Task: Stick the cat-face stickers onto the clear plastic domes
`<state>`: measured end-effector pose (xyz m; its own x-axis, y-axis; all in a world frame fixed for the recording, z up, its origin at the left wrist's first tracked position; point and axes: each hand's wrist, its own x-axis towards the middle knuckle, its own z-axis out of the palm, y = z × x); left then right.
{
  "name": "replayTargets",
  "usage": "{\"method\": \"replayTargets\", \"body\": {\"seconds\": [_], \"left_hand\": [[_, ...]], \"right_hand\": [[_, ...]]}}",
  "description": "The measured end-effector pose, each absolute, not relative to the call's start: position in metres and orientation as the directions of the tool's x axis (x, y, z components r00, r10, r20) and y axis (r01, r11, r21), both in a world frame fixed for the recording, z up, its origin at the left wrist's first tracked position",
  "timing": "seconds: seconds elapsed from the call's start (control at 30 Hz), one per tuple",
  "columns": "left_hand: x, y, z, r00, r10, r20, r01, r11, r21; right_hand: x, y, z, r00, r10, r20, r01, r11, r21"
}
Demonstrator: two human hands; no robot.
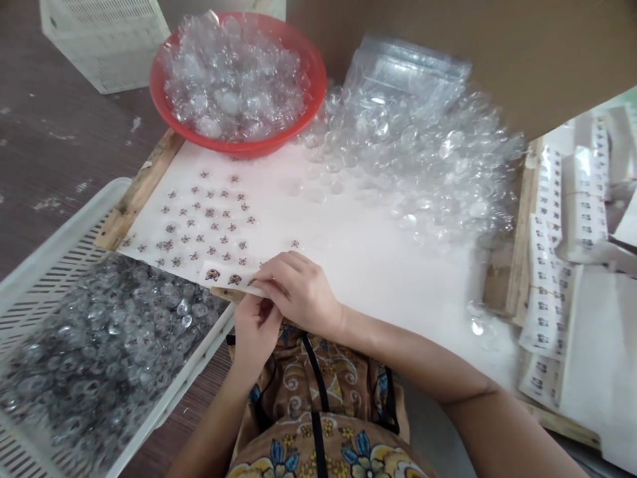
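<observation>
"What's in the hands?"

"A white sticker strip [219, 275], at the lower centre of the frame, lying at the near edge of the white tabletop [358, 232]."

"How does it look?"

"Narrow and pale, slightly slanted, with a row of dark-outlined animal faces touched with yellow and purple. Two show whole; fingers partly cover a third."

"And the right hand [301, 289]?"

"Fingers bunched, thumb and fingertips pinching the strip's right end."

"The left hand [256, 325]?"

"Just below it, thumb and forefinger drawn narrow. Its fingertips are partly hidden, so I can't tell whether it grips the strip."

"What lies around?"

"Left of centre, small printed faces [210, 213] dot the tabletop. Clear discs [408, 139] are heaped at upper right, more clear pieces fill the red basin [239, 149] at upper left, and a white crate [60, 255] of glossy discs sits lower left."
</observation>
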<state>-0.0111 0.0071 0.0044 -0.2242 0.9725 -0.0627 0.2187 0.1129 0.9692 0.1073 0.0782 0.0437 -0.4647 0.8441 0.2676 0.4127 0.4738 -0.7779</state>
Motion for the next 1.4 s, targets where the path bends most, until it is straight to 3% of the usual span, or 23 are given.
{"method": "replayTargets", "body": {"seconds": [0.1, 0.23, 0.4, 0.53, 0.77, 1.0, 1.2, 1.3, 1.4], "left_hand": [[-0.011, 0.007, 0.003, -0.245, 0.967, -0.069, 0.195, 0.119, 0.973], [-0.007, 0.007, 0.007, -0.243, 0.954, -0.173, 0.091, 0.2, 0.976], [-0.004, 0.008, 0.011, -0.206, 0.952, -0.227, -0.022, 0.228, 0.973], [-0.003, 0.008, 0.012, -0.207, 0.962, -0.177, 0.0, 0.181, 0.983], [-0.002, 0.009, 0.013, -0.209, 0.963, -0.169, 0.0, 0.173, 0.985], [-0.003, 0.009, 0.01, -0.209, 0.963, -0.173, -0.001, 0.177, 0.984], [-0.001, 0.01, 0.014, -0.226, 0.96, -0.163, 0.0, 0.168, 0.986], [-0.002, 0.008, 0.012, -0.214, 0.961, -0.176, -0.012, 0.178, 0.984], [-0.003, 0.006, 0.011, -0.19, 0.964, -0.188, -0.002, 0.191, 0.982]], "right_hand": [[0.109, 0.073, 0.048, -0.503, 0.806, 0.311, 0.419, 0.543, -0.728], [0.131, 0.09, 0.056, -0.376, 0.875, 0.306, 0.312, 0.43, -0.847], [0.188, 0.133, 0.031, -0.066, 0.996, -0.065, 0.345, -0.039, -0.938], [0.209, 0.144, 0.008, -0.064, 0.963, -0.261, 0.38, -0.218, -0.899], [0.201, 0.141, 0.008, -0.094, 0.966, -0.243, 0.505, -0.164, -0.847], [0.19, 0.137, 0.003, -0.156, 0.986, -0.051, 0.719, 0.078, -0.691], [0.156, 0.137, 0.006, -0.227, 0.97, -0.092, 0.681, 0.09, -0.727], [0.152, 0.151, 0.008, -0.238, 0.971, 0.038, 0.667, 0.191, -0.721], [0.163, 0.177, 0.001, -0.185, 0.966, 0.18, 0.728, 0.258, -0.635]]}}
